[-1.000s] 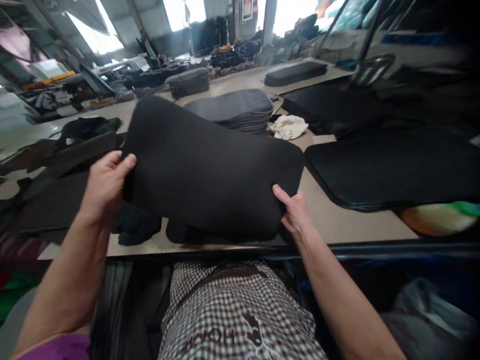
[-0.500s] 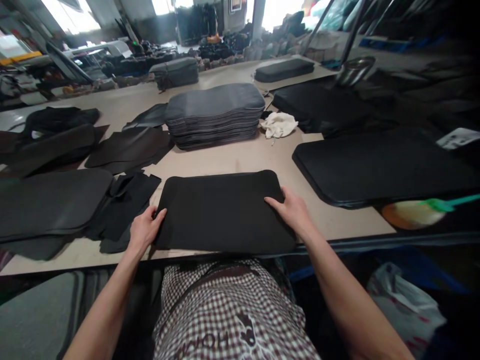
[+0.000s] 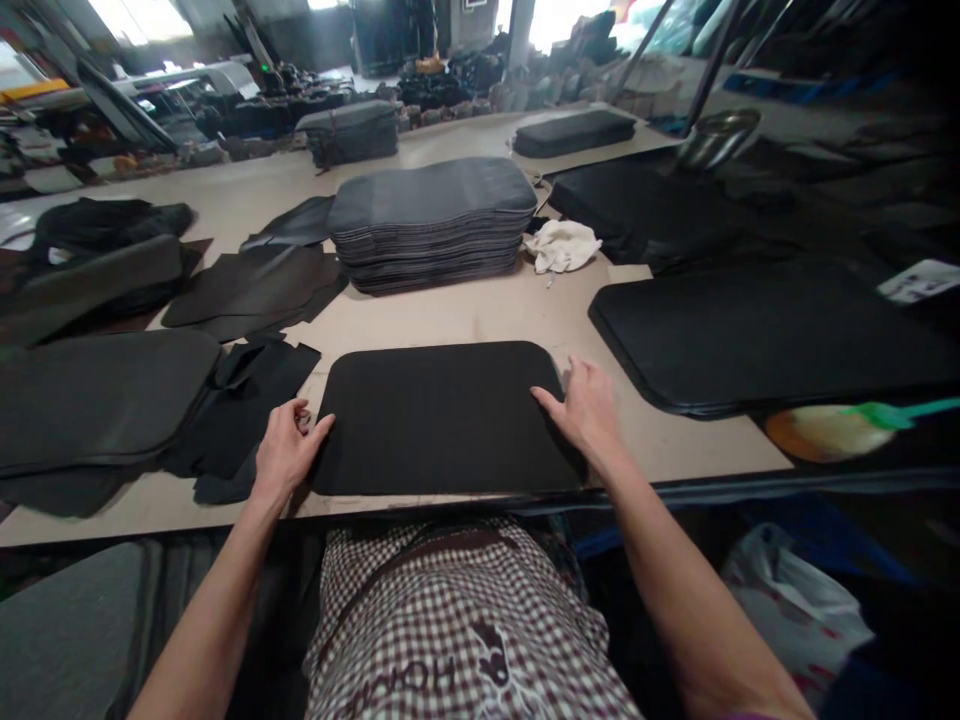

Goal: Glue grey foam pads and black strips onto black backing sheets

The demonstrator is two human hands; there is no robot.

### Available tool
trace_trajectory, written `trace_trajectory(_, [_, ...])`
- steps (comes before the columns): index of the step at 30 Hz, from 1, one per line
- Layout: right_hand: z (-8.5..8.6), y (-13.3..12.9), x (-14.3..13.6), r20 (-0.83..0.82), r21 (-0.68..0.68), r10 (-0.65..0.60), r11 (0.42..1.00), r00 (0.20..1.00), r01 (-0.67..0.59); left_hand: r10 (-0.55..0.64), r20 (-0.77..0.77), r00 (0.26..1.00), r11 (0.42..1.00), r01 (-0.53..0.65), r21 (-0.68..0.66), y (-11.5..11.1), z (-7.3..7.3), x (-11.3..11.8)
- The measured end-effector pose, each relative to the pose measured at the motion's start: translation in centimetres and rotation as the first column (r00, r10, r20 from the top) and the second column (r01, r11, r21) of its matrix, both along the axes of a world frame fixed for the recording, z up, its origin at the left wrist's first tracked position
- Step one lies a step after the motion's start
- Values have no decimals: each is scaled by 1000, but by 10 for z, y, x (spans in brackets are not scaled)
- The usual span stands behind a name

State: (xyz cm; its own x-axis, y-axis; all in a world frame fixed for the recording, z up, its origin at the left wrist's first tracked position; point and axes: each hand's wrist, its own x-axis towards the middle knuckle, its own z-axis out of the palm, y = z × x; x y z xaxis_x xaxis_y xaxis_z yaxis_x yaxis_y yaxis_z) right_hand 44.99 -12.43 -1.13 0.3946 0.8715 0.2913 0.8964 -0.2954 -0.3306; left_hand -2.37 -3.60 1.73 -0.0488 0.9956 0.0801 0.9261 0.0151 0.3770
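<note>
Far windows (image 3: pixel 142 18) glare white, while the view's right edge is dim and blurred.

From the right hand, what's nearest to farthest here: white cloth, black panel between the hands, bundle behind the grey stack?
1. Black panel, at the thumb of the right hand.
2. White cloth, beyond, beside the grey stack.
3. Bundle, far back left.

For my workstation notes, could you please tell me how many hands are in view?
2: the left hand by the left edge of the front black mat, the right hand by its right edge.
</note>
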Motion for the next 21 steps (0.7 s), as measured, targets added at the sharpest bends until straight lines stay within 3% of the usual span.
trace_trajectory(5, [-7, -28, 9, -135, -15, -78, 997, 988, 76, -39, 74, 997, 999, 41, -30, 1, -2, 2])
trace_trajectory(11, [-2, -36, -6, -181, 18, 12, 1000, 983, -9, -92, -10, 996, 995, 93, 35, -5, -8, 15])
trace_trajectory(16, [3, -43, -10, -268, 41, 10, 999, 963, 1, -80, -27, 996, 997, 80, -6, -3, -7, 12])
trace_trajectory(19, [0, -66, 6, -377, 205, -17, 973, 926, 101, -87, -28, 996, 996, 87, -27, 0, -5, 5])
trace_trajectory(21, [-4, -90, 28, -417, 371, -113, 885, 902, 282, -118, -94, 989, 991, 123, 43, -2, -4, 4])
